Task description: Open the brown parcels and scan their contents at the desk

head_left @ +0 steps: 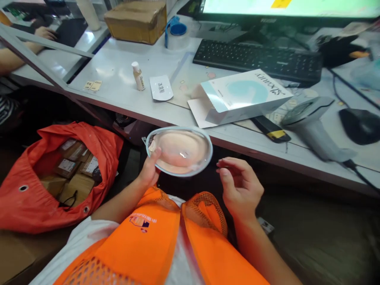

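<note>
One pouch (181, 152), one bottle (138, 77), one keyboard (255, 60)

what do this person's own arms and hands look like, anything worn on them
The left hand and right hand wear no gloves, and no watch shows on either wrist. Both forearms look uncovered. A white fabric sleeve covers the left arm above the elbow; none shows on the right. Over the torso is an orange vest with mesh parts and a small printed logo.

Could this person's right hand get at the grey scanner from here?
Probably yes: the right hand is fairly near the grey scanner, with nothing visibly blocking its handle, though the hand may need to rise over the desk edge.
</note>
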`<act>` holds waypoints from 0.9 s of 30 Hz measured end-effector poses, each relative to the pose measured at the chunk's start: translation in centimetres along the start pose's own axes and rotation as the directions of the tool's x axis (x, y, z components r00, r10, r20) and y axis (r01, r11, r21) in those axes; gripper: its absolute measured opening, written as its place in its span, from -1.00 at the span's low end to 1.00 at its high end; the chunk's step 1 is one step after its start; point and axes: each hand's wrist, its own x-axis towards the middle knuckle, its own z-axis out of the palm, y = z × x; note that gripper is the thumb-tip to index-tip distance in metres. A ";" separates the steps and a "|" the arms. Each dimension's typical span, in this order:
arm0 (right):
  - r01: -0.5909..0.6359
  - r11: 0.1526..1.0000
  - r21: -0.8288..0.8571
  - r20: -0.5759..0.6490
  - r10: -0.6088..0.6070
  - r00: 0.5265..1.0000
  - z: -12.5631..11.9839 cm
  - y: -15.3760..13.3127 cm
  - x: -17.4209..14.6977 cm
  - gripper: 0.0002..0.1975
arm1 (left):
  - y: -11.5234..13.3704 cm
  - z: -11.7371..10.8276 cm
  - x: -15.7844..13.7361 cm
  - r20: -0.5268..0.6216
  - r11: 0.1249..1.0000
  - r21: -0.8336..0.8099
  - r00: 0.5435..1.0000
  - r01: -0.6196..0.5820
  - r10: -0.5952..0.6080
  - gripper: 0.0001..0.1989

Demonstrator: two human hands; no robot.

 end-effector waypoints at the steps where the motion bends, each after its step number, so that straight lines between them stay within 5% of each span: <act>1: -0.002 1.000 0.016 0.003 0.002 1.000 0.5 0.0 -0.5 -0.84 | -0.2 0.4 -0.3 -0.036 0.992 -0.106 0.997 0.062 -0.067 -0.41; 6: 0.046 0.999 -0.009 0.177 -0.043 0.983 3.7 -0.9 -2.2 -0.82 | -0.9 2.3 -1.5 0.002 0.897 -0.337 0.953 0.285 -0.302 -0.41; 11: 0.208 0.974 -0.094 0.198 -0.186 0.962 6.2 -1.0 -2.0 -0.84 | -1.5 3.4 -2.4 0.115 0.848 -0.339 0.912 0.408 -0.393 -0.27; 20: 0.274 0.932 -0.238 0.092 -0.259 0.962 8.1 1.8 -0.8 -0.89 | -1.5 5.6 -2.6 0.091 0.876 -0.376 0.953 0.303 -0.291 -0.50; 27: 0.408 0.887 -0.217 0.076 -0.402 0.913 8.1 2.5 -0.2 -0.85 | -2.4 5.3 -2.6 0.075 0.913 -0.375 0.987 0.162 -0.144 -0.63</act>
